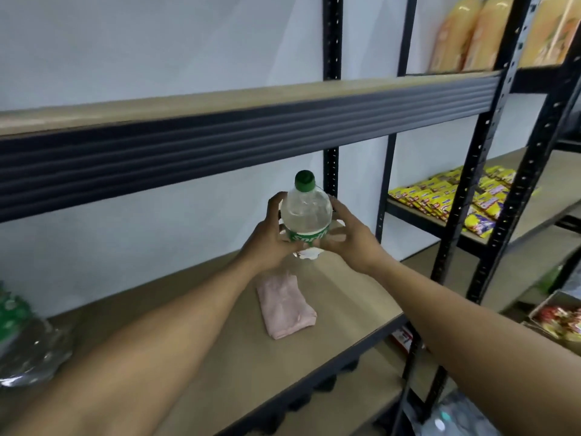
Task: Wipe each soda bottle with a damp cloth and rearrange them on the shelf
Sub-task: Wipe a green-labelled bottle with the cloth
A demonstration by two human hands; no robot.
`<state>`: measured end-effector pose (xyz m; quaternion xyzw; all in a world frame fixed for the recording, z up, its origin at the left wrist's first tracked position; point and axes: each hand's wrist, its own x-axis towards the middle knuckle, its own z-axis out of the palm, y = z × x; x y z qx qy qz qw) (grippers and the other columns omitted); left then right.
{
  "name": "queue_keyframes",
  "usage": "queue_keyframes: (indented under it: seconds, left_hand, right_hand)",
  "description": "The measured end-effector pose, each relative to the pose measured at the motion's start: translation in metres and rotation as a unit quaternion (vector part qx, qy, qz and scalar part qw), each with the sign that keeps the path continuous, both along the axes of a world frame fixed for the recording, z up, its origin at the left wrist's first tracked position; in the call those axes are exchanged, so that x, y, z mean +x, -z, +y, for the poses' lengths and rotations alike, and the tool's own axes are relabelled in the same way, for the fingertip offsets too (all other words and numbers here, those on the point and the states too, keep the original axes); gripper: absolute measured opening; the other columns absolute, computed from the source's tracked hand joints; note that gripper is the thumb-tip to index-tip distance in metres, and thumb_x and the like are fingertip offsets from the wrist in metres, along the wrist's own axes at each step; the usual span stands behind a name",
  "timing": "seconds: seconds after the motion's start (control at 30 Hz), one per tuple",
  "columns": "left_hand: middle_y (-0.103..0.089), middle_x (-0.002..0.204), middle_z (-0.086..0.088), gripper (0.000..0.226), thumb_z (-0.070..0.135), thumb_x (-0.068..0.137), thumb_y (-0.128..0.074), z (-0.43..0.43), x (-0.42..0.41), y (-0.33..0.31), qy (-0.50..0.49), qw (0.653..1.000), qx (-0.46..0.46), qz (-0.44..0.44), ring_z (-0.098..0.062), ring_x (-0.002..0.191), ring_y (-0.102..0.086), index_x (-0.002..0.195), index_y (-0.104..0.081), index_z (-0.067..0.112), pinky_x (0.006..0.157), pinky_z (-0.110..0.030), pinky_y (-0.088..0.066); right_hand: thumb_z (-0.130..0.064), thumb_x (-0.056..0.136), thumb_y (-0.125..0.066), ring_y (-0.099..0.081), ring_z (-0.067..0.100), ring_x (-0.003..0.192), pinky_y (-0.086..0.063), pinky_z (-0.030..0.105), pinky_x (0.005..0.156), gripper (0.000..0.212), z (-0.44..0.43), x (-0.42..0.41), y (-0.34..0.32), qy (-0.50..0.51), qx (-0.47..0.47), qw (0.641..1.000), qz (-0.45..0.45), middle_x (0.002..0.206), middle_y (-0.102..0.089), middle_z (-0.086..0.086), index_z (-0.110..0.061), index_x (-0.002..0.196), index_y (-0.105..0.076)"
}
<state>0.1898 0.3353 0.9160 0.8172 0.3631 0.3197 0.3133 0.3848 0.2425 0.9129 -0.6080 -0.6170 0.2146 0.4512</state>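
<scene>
A clear soda bottle (305, 212) with a green cap and a green label is held upright over the wooden shelf (195, 328), near its back wall. My left hand (270, 239) grips its left side and my right hand (347, 237) grips its right side, fingers curled round the label. A folded pink cloth (284, 305) lies flat on the shelf just in front of and below the bottle, touched by neither hand. More bottles with green caps, wrapped in plastic (22, 335), sit blurred at the shelf's left end.
A dark metal beam and an upper shelf (251, 121) run above the bottle. Black uprights (481, 190) stand to the right. The neighbouring rack holds yellow snack packets (452, 199), orange bottles (490, 29) higher up, and a box of packets (556, 319) lower right.
</scene>
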Motion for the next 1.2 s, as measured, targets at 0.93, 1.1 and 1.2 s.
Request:
queue_keyframes:
  seconds: [0.93,1.1,1.2]
  left_hand:
    - [-0.057,0.143,0.004,0.120,0.069,0.062,-0.086,-0.091,-0.217,0.001,0.016,0.998,-0.044,0.034,-0.014,0.126,-0.062,0.158,-0.024,0.035,0.105,-0.046,-0.055]
    - [-0.052,0.140,0.035,0.105,0.092,0.069,-0.065,-0.106,-0.198,0.019,0.004,0.993,-0.072,-0.091,0.005,0.133,-0.052,0.151,-0.024,0.042,0.113,-0.033,-0.047]
    - [-0.056,0.125,0.045,0.097,0.097,0.066,-0.058,-0.116,-0.179,0.031,-0.046,0.981,-0.070,-0.176,0.013,0.124,-0.056,0.143,-0.029,0.046,0.105,-0.024,-0.050]
  right_hand:
    - [-0.047,0.107,-0.048,-0.059,0.033,0.128,-0.046,0.041,0.106,0.044,-0.021,-0.147,0.061,0.051,-0.150,0.983,-0.092,0.137,-0.063,0.010,-0.020,0.140,-0.057]
    - [-0.059,0.101,-0.048,-0.038,0.035,0.144,-0.031,0.046,0.118,0.057,-0.018,-0.155,0.124,0.103,-0.228,0.933,-0.259,0.158,-0.041,0.009,-0.028,0.148,-0.049]
    - [-0.039,0.108,-0.044,-0.052,0.035,0.130,-0.040,0.042,0.104,0.037,-0.009,-0.150,0.134,0.142,-0.161,0.955,-0.204,0.143,-0.056,0.010,-0.021,0.137,-0.057]
